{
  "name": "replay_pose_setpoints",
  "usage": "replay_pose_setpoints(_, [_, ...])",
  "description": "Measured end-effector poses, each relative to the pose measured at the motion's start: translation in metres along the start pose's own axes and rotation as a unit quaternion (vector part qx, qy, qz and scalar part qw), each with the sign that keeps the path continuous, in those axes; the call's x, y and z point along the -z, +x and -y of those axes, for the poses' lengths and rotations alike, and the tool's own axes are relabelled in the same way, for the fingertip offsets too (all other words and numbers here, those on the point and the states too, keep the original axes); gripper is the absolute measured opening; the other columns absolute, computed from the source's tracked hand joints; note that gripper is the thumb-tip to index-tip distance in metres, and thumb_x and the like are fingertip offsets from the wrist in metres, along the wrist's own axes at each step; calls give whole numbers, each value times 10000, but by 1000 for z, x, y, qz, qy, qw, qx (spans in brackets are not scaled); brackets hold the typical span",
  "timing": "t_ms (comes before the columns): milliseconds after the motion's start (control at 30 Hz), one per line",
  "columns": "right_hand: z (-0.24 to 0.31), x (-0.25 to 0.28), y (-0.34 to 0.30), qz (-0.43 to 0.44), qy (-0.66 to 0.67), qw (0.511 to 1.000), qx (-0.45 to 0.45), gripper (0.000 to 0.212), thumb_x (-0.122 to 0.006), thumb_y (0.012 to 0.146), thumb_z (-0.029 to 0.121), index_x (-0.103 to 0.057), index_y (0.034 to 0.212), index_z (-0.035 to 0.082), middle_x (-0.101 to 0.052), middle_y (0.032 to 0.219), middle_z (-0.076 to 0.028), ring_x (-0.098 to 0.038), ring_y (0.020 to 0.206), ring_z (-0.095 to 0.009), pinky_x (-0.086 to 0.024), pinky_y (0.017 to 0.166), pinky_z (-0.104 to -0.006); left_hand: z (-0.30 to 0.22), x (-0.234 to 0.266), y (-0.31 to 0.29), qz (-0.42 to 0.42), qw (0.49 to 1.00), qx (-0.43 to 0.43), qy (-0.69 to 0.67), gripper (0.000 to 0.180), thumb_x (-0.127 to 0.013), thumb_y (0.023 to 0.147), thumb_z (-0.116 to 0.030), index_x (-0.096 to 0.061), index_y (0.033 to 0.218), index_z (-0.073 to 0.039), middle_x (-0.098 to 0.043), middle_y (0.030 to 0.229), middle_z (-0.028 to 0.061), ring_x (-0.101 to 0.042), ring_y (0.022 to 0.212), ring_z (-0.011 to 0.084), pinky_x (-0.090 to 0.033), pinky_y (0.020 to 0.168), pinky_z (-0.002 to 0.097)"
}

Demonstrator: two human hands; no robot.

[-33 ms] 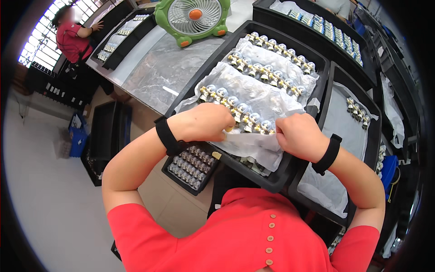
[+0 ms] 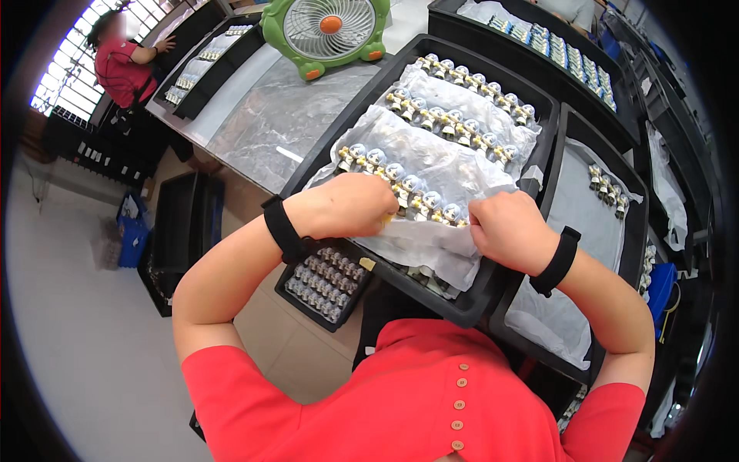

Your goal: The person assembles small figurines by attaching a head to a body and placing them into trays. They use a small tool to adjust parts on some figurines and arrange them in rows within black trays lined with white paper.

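Note:
A black tray (image 2: 459, 314) in front of me holds rows of small figurines with pale blue heads and yellow details, laid on crumpled white sheets. The near row of figurines (image 2: 414, 185) lies between my hands. My left hand (image 2: 346, 206) is closed at the row's front edge, pinching the near white sheet (image 2: 435, 245); its fingertips are partly hidden. My right hand (image 2: 512, 231) is closed on the same sheet at the row's right end. Between the hands, the sheet's edge is drawn up beside the figurines. Black bands circle both wrists.
To the right, a second black tray (image 2: 560, 123) holds a white sheet and several figurines. Another full tray (image 2: 493, 50) stands behind. A green fan (image 2: 329, 65) sits on the grey table (image 2: 262, 115). Below left is a small figurine tray (image 2: 329, 326). A person (image 2: 123, 69) works far left.

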State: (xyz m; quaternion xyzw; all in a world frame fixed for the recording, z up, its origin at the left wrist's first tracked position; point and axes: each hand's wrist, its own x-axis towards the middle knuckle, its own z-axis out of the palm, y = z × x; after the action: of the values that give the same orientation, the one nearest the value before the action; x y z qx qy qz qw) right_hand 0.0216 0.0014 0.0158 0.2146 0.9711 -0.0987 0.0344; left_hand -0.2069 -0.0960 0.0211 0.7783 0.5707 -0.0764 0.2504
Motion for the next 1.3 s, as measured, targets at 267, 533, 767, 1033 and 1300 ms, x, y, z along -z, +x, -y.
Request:
replay_pose_setpoints(267, [-5, -6, -3, 21, -18, 1000, -11, 130, -510, 723, 116, -592, 692, 19, -594, 629, -177, -593, 616, -353, -473, 605, -441, 14, -2, 19, -88, 996, -12, 33, 82, -514, 707, -51, -554, 735, 15, -576, 743, 180, -580, 772, 349, -457, 700, 439])
replay_pose_setpoints(533, [-4, -2, -3, 42, -34, 998, -11, 129, -514, 719, 107, -590, 713, 2, -596, 636, -187, -600, 620, -360, -481, 591, -454, 16, 4, 41, -111, 991, -14, 69, 102, -507, 739, -63, -574, 768, 8, -594, 727, 190, -589, 736, 370, -460, 668, 449])
replay_pose_setpoints(767, [-6, -6, -2, 51, -52, 997, -11, 119, -527, 703, 102, -586, 712, -1, -596, 636, -184, -602, 615, -357, -484, 584, -446, 22, 15, 18, -73, 997, -22, -10, 146, -571, 724, -109, -572, 816, 5, -589, 764, 184, -575, 791, 355, -446, 698, 432])
replay_pose_setpoints(1033, [-5, -6, -2, 60, -67, 996, -4, 124, -539, 700, 117, -592, 708, 5, -600, 639, -178, -608, 623, -351, -487, 582, -438, 48, 5, 8, -122, 991, 46, 31, 75, -536, 718, -61, -601, 745, -37, -594, 741, 153, -582, 773, 342, -454, 681, 422])
replay_pose_setpoints(1300, [0, -4, -1, 78, -98, 992, -14, 117, -571, 660, 78, -660, 714, 24, -641, 695, -152, -645, 665, -311, -518, 589, -388, 67, 8, 20, -196, 975, 46, 97, 96, -566, 745, -121, -588, 760, -28, -597, 748, 151, -578, 762, 345, -450, 675, 425])
